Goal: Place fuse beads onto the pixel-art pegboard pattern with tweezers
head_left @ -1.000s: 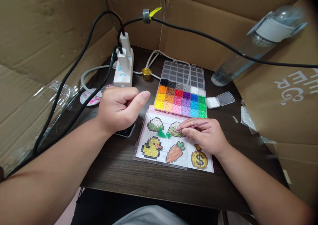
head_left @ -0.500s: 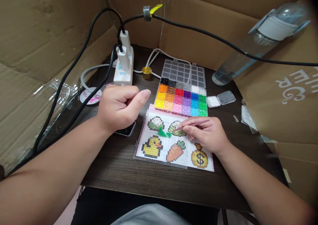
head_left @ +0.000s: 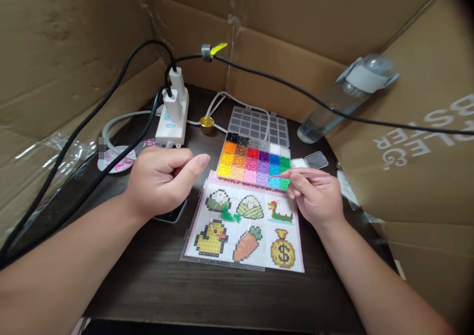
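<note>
My right hand [head_left: 318,199] grips thin pink tweezers [head_left: 301,175], whose tip points left over the green and blue compartments of the bead box [head_left: 255,163]. That box holds many colours of small beads, its clear lid [head_left: 259,126] folded back. In front of it lies a clear pegboard [head_left: 225,229] on a pattern sheet with a duck, a carrot, a money bag and other pictures. A few green beads [head_left: 230,216] sit on the board. My left hand [head_left: 161,182] is loosely fisted above the table, left of the board, holding nothing I can see.
A white power strip [head_left: 172,115] with plugged black cables stands at the back left. A small gold cap [head_left: 206,124], a clear water bottle [head_left: 342,98] leaning at the right, a little box of white beads [head_left: 301,163] and cardboard walls [head_left: 55,54] surround the dark table [head_left: 155,280].
My right hand lifted the tweezers from the pattern sheet's middle up and right to the bead box's green corner. The view shifted, so everything sits lower and further left.
</note>
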Tool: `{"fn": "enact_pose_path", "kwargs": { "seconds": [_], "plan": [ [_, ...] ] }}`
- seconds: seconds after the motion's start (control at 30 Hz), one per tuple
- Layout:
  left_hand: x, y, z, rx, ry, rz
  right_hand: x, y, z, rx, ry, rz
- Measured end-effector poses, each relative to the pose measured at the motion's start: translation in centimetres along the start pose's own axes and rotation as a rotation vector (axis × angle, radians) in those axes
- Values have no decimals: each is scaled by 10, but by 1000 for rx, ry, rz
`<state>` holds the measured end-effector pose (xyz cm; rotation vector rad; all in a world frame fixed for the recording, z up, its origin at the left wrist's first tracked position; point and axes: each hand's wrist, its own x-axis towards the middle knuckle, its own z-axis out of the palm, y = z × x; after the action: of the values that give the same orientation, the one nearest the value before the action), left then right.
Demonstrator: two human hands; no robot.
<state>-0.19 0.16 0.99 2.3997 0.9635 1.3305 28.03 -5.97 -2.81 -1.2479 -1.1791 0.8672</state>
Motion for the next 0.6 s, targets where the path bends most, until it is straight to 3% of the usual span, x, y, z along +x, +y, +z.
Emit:
{"fn": "enact_pose_path", "kwargs": {
  "seconds": [0.13, 0.2, 0.33, 0.47, 0.6],
  "plan": [
    [1, -3, 0, 17, 2, 29, 24, 1, -16, -2, 309, -200],
    [2, -3, 0, 17, 3, 35, 30, 4, -20, -73, 372, -215],
    [2, -2, -1, 15, 5, 51, 31, 7, -20, -304, 358, -110],
    [1, -2, -2, 5, 1, 32, 26, 2, -19, -296, 397, -175],
    [0, -2, -1, -2, 11, 15, 13, -2, -15, -184, 218, -134]
  ]
}}
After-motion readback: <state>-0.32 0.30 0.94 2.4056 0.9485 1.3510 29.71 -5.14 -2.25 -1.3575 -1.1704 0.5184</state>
